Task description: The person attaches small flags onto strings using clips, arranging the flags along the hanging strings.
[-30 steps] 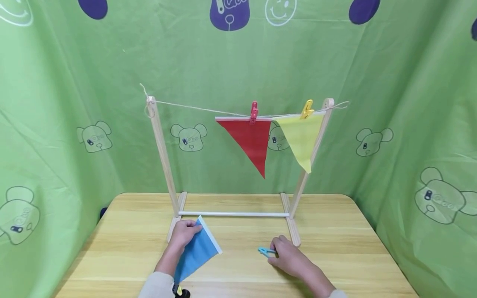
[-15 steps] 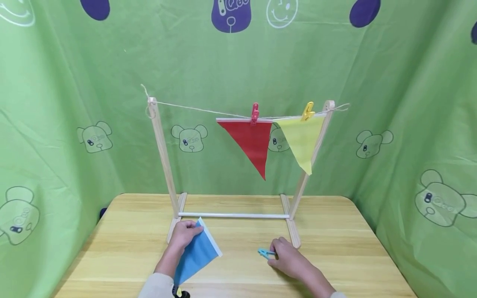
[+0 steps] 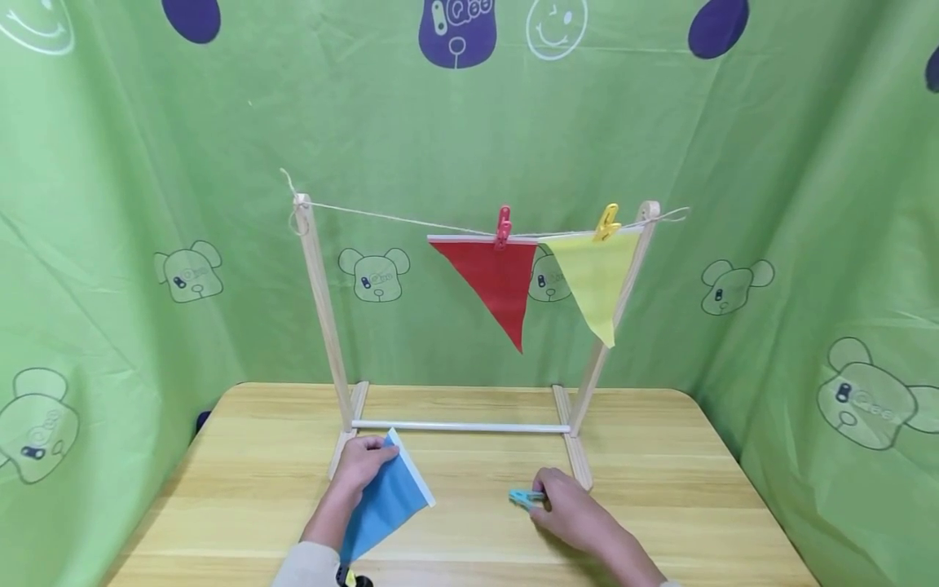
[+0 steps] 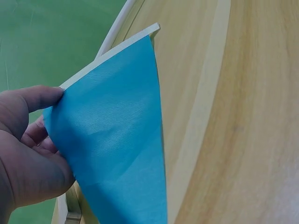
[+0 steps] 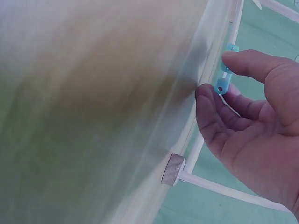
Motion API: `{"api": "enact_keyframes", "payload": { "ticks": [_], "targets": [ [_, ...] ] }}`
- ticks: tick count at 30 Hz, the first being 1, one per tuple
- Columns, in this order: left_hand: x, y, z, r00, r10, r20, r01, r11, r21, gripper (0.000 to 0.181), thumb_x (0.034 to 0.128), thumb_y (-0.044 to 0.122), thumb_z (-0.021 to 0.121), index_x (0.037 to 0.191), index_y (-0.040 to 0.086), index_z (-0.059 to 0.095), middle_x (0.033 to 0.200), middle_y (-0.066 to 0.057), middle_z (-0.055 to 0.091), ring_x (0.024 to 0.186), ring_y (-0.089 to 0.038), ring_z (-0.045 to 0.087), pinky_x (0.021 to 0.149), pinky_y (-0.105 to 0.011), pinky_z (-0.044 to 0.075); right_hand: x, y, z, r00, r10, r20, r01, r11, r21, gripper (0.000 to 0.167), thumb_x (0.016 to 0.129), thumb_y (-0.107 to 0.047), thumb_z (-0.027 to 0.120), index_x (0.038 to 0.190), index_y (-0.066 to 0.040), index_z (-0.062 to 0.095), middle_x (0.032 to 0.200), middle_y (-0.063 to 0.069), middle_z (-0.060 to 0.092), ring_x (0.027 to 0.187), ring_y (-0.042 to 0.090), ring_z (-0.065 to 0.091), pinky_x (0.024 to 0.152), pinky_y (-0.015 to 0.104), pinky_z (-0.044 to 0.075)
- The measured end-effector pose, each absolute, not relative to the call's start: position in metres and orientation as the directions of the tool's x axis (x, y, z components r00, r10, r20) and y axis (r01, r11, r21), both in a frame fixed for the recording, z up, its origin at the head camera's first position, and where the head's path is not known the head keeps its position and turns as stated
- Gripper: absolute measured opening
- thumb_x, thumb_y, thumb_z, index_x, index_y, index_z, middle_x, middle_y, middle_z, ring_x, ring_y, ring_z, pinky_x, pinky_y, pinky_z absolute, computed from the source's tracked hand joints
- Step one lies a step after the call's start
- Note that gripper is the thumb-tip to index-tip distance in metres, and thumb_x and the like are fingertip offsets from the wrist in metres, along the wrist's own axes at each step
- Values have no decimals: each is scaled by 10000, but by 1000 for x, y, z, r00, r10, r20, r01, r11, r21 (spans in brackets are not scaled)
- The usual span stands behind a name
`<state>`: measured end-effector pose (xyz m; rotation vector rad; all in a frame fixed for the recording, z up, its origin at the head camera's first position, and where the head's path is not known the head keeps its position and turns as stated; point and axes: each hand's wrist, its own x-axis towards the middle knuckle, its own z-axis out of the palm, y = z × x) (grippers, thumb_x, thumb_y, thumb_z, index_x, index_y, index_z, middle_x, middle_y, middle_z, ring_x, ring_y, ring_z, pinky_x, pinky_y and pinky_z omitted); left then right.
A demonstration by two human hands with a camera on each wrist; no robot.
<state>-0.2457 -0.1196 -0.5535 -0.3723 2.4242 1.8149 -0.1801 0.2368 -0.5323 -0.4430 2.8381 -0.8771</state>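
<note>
My left hand (image 3: 359, 465) pinches a blue triangular pennant (image 3: 389, 501) near one end of its white top strip; in the left wrist view the pennant (image 4: 112, 121) spreads out from thumb and fingers. To the right, low over the table, my right hand (image 3: 575, 509) holds a light-blue clothespin (image 3: 525, 498) between thumb and fingers. The clothespin (image 5: 223, 83) also shows in the right wrist view. Behind both hands, a red pennant (image 3: 495, 281) hangs from a string (image 3: 381, 215) under a red clothespin (image 3: 503, 227). Beside it hangs a yellow pennant (image 3: 597, 277) with a yellow clothespin (image 3: 606, 222).
The string runs between a left wooden post (image 3: 323, 318) and a right wooden post (image 3: 632, 285). A white rod (image 3: 462, 426) joins their feet low over the wooden table (image 3: 469, 538). Green printed cloth (image 3: 242, 139) encloses the back and sides.
The whole head view has shifted slightly downward. Both hands keep nearly the same place, still holding the blue pennant and the light-blue clothespin.
</note>
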Motion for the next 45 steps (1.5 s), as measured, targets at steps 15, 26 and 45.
{"api": "enact_keyframes", "payload": {
  "ticks": [15,26,45],
  "targets": [
    [-246,-118,-551,-969,-118,-216,-239,249,939,170,944,157,745,950,-13,734,841,-47,633,787,-187,574,664,-295,466,-188,233,-525,-959,-239,153,-283,788,-547,209,835,-51,809,1002,-96,691,848,-53,534,741,59,470,602,187,457],
    [-245,-121,-550,-971,-98,-216,-233,226,946,155,953,160,732,931,7,723,834,-38,629,782,-186,570,677,-302,454,-191,230,-515,-968,-149,200,-244,730,-638,279,854,-57,818,1104,-131,718,994,12,604,860,80,551,739,176,545],
    [-243,-124,-541,-981,-108,-159,-175,164,971,190,914,121,767,987,-52,737,921,-75,681,832,-167,605,713,-278,508,-194,229,-507,-927,-119,355,-354,589,-726,319,807,8,845,1078,-97,713,969,-3,735,883,112,696,823,356,631]
  ]
}}
